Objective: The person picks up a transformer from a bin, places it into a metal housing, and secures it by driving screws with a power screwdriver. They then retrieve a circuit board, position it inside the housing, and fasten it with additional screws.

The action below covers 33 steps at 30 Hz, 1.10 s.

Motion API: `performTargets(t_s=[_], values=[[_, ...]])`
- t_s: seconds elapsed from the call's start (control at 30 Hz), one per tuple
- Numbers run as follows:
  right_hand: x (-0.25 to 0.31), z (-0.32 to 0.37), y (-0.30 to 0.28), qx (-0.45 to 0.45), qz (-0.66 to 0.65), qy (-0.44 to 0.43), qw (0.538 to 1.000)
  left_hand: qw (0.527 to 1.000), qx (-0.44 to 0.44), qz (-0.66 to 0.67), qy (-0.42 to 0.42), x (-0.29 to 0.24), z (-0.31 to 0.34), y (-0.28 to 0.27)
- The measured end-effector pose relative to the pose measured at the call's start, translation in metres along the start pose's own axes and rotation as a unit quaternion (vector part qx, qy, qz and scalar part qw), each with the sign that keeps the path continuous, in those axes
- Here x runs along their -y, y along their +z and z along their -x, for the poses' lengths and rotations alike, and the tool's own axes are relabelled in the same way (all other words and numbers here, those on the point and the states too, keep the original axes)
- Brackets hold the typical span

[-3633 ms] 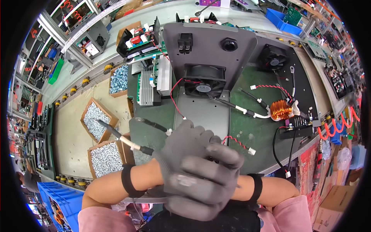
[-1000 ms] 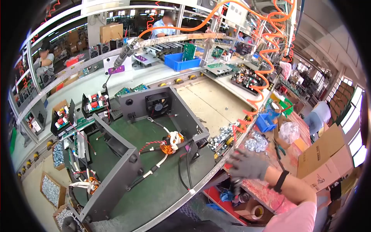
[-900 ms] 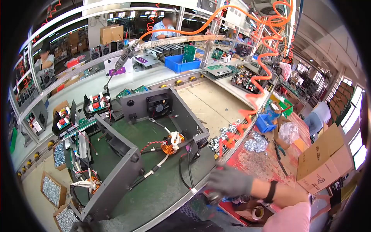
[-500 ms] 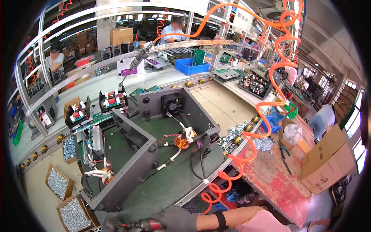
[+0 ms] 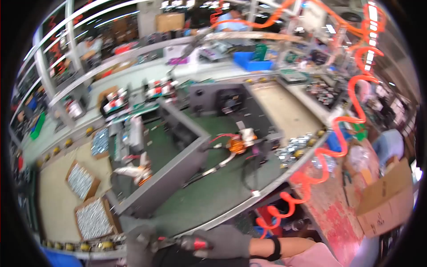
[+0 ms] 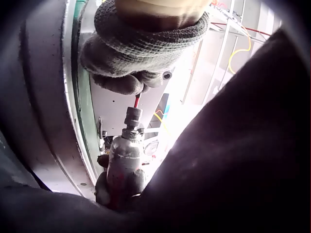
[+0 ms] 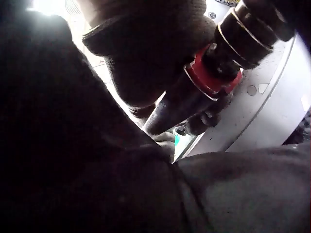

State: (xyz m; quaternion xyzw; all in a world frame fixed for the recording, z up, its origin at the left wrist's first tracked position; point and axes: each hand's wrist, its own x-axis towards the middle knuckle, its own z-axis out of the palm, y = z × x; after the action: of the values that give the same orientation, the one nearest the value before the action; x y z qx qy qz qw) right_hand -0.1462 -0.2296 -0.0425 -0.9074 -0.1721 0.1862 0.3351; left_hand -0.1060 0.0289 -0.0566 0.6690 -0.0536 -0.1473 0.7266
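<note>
At the bench's near edge, close to the body, my gloved right hand [image 5: 227,242] grips the body of an air screwdriver [image 5: 193,242]. My gloved left hand [image 5: 141,244] is at its front end, and in the left wrist view its curled fingers pinch the red bit [image 6: 137,101] ahead of the knurled chuck [image 6: 133,116]. Some right-hand fingers [image 6: 133,180] show round the tool there. The right wrist view is dark, with the tool's red collar [image 7: 214,73] visible beside the hand. A grey metal chassis panel [image 5: 171,178] stands on the green bench mat beyond both hands.
A coiled orange hose [image 5: 340,133] hangs at the right. Copper coils with white cables [image 5: 238,143] lie by the chassis. Boxes of screws [image 5: 93,218] stand at left; a cardboard box [image 5: 384,200] sits on the red-stained table [image 5: 331,222]. Loose hardware [image 5: 293,151] lies near the rail.
The hands were together over the bench. My right hand reached right, then came back to the body with the air screwdriver; my left hand met its bit. The head view turned right, then partly back.
</note>
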Motion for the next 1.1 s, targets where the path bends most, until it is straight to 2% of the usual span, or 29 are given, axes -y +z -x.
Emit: performTargets(t_s=[0.07, 0.1, 0.13, 0.17, 0.27, 0.3, 0.37, 0.4, 0.47, 0.5, 0.53, 0.6, 0.63, 0.67, 0.7, 0.73, 0.83, 0.93, 1.0, 1.03, 1.1], values=[[-0.006, 0.004, 0.002, -0.051, -0.001, -0.035, 0.998, 0.997, -0.039, 0.001, -0.073, -0.011, 0.003, 0.01], [-0.001, 0.004, -0.004, -0.058, 0.0, -0.034, 0.998, 0.998, 0.019, 0.017, -0.063, -0.013, 0.0, 0.007], [-0.007, 0.004, 0.001, -0.09, 0.003, -0.049, 0.995, 0.994, 0.007, 0.077, -0.074, -0.009, 0.002, 0.01], [-0.011, 0.004, 0.003, -0.107, 0.001, -0.068, 0.992, 0.983, 0.052, 0.128, -0.125, -0.006, 0.001, 0.007], [-0.009, 0.007, -0.01, -0.093, -0.047, -0.035, 0.994, 0.975, 0.092, 0.149, -0.14, -0.005, -0.002, 0.003], [-0.008, 0.009, -0.018, -0.089, -0.063, -0.039, 0.993, 0.976, 0.08, 0.145, -0.142, -0.017, -0.002, -0.005], [-0.012, 0.014, -0.033, -0.083, -0.098, -0.051, 0.99, 0.986, 0.044, -0.082, -0.138, -0.044, 0.004, -0.027], [-0.012, 0.018, -0.041, -0.075, -0.104, -0.055, 0.99, 0.976, -0.06, -0.199, -0.06, -0.037, 0.004, -0.039], [-0.014, 0.023, -0.055, -0.056, -0.182, 0.025, 0.981, 0.952, -0.146, -0.267, 0.024, -0.054, -0.009, -0.055], [-0.02, 0.024, -0.054, -0.068, -0.23, 0.036, 0.97, 0.951, -0.149, -0.271, 0.019, -0.056, -0.021, -0.055], [-0.031, 0.027, -0.052, -0.065, -0.234, 0.036, 0.969, 0.966, -0.134, -0.212, 0.069, -0.052, -0.038, -0.051], [-0.051, 0.033, -0.051, -0.063, -0.319, 0.064, 0.944, 0.975, -0.117, -0.151, 0.118, -0.05, -0.054, -0.051], [-0.045, 0.032, -0.058, -0.102, -0.29, 0.038, 0.951, 0.956, -0.085, -0.265, 0.097, -0.052, -0.058, -0.053], [-0.048, 0.036, -0.061, -0.105, -0.292, 0.04, 0.95, 0.922, -0.051, -0.375, 0.076, -0.051, -0.063, -0.055], [-0.054, 0.041, -0.063, -0.125, -0.307, 0.042, 0.943, 0.971, -0.006, -0.239, -0.019, -0.041, -0.07, -0.057], [-0.058, 0.047, -0.064, -0.144, -0.322, 0.046, 0.934, 0.971, 0.007, -0.235, 0.037, -0.038, -0.066, -0.046], [-0.05, 0.061, -0.071, -0.189, -0.399, 0.092, 0.892, 0.951, 0.04, -0.288, 0.105, -0.002, -0.068, -0.019], [-0.055, 0.08, -0.075, -0.196, -0.456, 0.131, 0.858, 0.903, 0.03, -0.393, 0.172, 0.001, -0.057, 0.032], [-0.065, 0.09, -0.074, -0.177, -0.314, 0.169, 0.918, 0.895, 0.115, -0.42, 0.101, -0.029, -0.066, 0.046], [-0.059, 0.091, -0.083, -0.145, -0.244, 0.185, 0.941, 0.895, 0.121, -0.416, 0.102, -0.04, -0.071, 0.044], [-0.059, 0.09, -0.084, -0.136, -0.196, 0.161, 0.958, 0.851, 0.211, -0.471, 0.1, -0.061, -0.08, 0.016]])
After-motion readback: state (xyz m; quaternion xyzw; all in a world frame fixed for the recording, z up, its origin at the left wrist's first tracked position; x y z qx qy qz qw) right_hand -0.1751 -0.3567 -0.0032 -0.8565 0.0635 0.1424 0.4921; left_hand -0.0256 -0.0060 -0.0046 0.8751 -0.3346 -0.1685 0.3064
